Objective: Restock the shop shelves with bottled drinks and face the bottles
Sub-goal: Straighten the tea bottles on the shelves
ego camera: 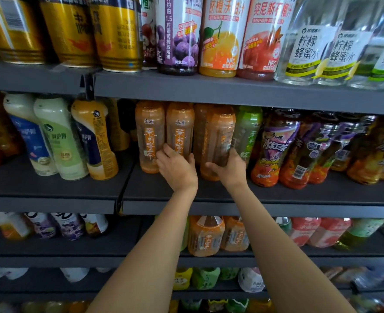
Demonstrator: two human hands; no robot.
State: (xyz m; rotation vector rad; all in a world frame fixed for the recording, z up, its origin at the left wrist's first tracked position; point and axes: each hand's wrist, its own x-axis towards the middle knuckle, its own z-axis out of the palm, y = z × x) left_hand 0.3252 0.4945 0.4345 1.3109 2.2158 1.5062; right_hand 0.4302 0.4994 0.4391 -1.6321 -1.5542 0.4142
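Three orange tea bottles stand at the front of the middle shelf (209, 193). The leftmost orange bottle (149, 134) shows its label to the front. My left hand (175, 168) grips the lower part of the second orange bottle (179, 129), whose label also faces out. My right hand (228, 166) grips the third orange bottle (218, 136) low down; this bottle is turned so its back label shows. A green tea bottle (248, 132) stands just right of it.
Purple-labelled iced tea bottles (274, 150) fill the shelf to the right, milk-drink bottles (58, 136) the left. Juice bottles and gold cans stand on the shelf above (209, 89), close over the bottle caps. More orange bottles (205, 238) sit one shelf down.
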